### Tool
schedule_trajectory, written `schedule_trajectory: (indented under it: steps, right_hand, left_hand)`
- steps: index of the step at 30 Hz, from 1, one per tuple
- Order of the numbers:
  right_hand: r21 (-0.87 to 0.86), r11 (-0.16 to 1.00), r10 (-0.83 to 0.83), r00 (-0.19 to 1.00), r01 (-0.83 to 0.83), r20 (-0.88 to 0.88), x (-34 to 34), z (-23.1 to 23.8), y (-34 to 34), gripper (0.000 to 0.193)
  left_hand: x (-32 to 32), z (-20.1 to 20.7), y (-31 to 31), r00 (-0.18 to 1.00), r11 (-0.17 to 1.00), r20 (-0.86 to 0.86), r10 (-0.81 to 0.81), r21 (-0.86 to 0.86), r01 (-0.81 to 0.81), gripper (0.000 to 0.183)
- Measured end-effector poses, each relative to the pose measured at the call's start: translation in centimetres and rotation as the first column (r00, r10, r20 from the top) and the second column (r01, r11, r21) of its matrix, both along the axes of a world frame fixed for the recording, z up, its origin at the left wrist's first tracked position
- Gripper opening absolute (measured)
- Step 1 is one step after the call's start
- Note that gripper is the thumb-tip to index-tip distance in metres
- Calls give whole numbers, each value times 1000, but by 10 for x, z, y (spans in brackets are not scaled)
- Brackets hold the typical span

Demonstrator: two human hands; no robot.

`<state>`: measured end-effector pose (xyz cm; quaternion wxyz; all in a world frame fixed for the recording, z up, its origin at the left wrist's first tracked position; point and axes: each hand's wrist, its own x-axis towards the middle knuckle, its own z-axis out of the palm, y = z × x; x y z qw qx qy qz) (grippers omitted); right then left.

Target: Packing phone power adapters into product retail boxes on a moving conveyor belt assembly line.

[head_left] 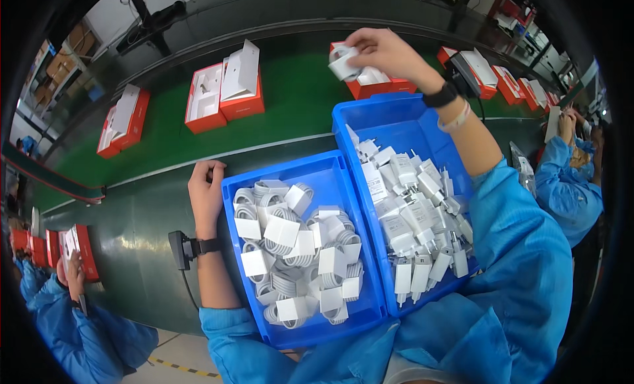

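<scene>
My right hand pinches a coiled white charging cable with a white paper band, slightly blurred. It is held over an open red-and-white box on the green conveyor belt, partly hidden by the hand. My left hand is curled closed and rests by the belt's near edge, just left of a blue bin; nothing shows in its fingers. That bin holds many banded coiled cables. Right of it, a second blue bin contains a heap of white plug chargers.
Open red boxes stand along the belt, with others to the left and several to the right. Co-workers in blue sleeves sit at the far left and far right. A black wrist device with a cord is on my left wrist.
</scene>
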<state>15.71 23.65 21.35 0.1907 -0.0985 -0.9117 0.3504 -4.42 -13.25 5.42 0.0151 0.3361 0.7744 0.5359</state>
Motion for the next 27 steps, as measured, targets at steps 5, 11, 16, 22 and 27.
schedule_trajectory:
  steps: [5, 11, 16, 22, 27]
  right_hand:
    - [-210, 919, -313, 941, 334, 127, 17, -44, 83, 32]
    - [90, 872, -475, 791, 481, 386, 8, -56, 84, 31]
    - [428, 821, -536, 770, 379, 346, 8, -69, 88, 25]
    - [569, 737, -569, 789, 365, 231, 18, -85, 107, 23]
    - [475, 801, -567, 714, 364, 410, 10, -69, 73, 37]
  left_hand:
    - [-3, -8, 1, 1000, 1000, -23, -12, 27, 13, 10]
    - [-6, -10, -1, 1000, 1000, 31, -3, -7, 3, 13]
    - [-9, -15, -2, 997, 1000, 79, 1, 23, -3, 14]
    - [-7, -11, 3, 996, 1000, 86, 12, 22, -14, 15]
    - [-5, -12, -6, 995, 1000, 94, 17, 8, -18, 14]
